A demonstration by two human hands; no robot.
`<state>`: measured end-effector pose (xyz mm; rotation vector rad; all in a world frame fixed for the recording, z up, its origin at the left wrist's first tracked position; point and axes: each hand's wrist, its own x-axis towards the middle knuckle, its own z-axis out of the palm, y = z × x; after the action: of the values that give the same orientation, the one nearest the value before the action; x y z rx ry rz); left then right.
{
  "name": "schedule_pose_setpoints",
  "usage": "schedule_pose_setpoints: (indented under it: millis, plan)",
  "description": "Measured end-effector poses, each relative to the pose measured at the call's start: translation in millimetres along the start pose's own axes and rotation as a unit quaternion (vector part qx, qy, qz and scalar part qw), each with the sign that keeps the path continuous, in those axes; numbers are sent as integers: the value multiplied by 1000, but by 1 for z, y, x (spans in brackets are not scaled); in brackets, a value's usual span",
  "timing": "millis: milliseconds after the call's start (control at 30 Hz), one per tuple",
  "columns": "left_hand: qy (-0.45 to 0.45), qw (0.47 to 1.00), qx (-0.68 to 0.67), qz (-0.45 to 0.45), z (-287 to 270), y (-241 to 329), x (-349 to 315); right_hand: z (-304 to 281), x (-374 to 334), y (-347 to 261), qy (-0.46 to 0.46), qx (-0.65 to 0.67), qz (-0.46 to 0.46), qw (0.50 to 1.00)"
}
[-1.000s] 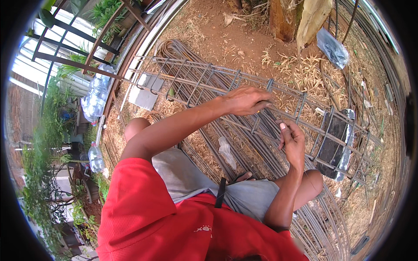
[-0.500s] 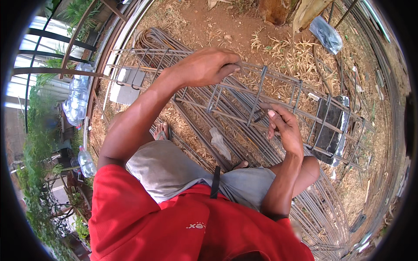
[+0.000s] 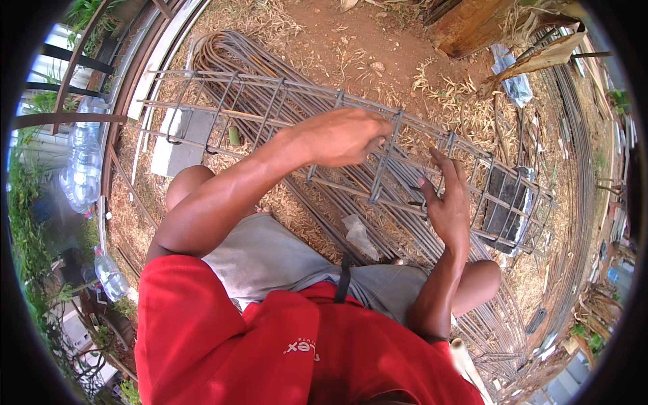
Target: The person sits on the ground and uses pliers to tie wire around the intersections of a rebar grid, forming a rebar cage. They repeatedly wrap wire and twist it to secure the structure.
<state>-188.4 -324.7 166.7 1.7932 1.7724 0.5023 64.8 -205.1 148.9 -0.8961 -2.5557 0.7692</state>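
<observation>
A long reinforcing cage (image 3: pixel 283 123) of steel bars and rectangular stirrups stretches across in front of me. My left hand (image 3: pixel 351 137) is over its middle, fingers curled in a pinch beside a stirrup (image 3: pixel 379 174); whatever lies between the fingertips is too small to make out. To its right, my right hand (image 3: pixel 447 199) is at the cage's near side. Its thumb and forefinger stand apart, while the lower fingers curl around a slim dark tool (image 3: pixel 418 205), mostly hidden by the hand.
Bundled bent rebar (image 3: pixel 233 50) lies on the ground beneath the cage. Blocks, one grey (image 3: pixel 177 152) and one dark (image 3: pixel 503 202), sit by its ends. Clear plastic (image 3: pixel 358 236) lies near my feet. A tree trunk (image 3: pixel 472 27) stands at the far right, plastic bottles (image 3: pixel 84 158) at left.
My left hand has moved right and slightly nearer, to a stirrup. My right hand has shifted slightly right, its forefinger now raised. The whole view has shifted a little.
</observation>
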Motion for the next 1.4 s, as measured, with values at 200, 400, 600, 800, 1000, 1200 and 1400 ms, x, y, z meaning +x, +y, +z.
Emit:
schedule_pose_setpoints:
  millis: [200, 400, 600, 800, 1000, 1200, 1400]
  plan:
    - [-24, 992, -112, 49, 6, -49, -47, 54, 11, -87, -141, 145, 103, 974]
    - [-64, 985, -154, 31, 3, -92, -91, 96, 8, -137, -165, 116, 175, 964]
    - [-143, 985, -94, 36, -4, -123, -107, 120, -7, -153, -184, 70, 197, 960]
    - [-29, 997, 43, -54, -61, -142, -110, 129, -29, -147, -69, -7, 337, 939]
    - [-9, 996, -12, -89, -101, -125, -117, 157, -18, -143, 3, 3, 351, 936]
    - [102, 984, -23, -144, -112, -143, -108, 169, 34, -162, -77, -82, 227, 967]
    - [73, 972, 22, -222, -86, -176, -124, 199, 97, -143, -155, -162, 127, 966]
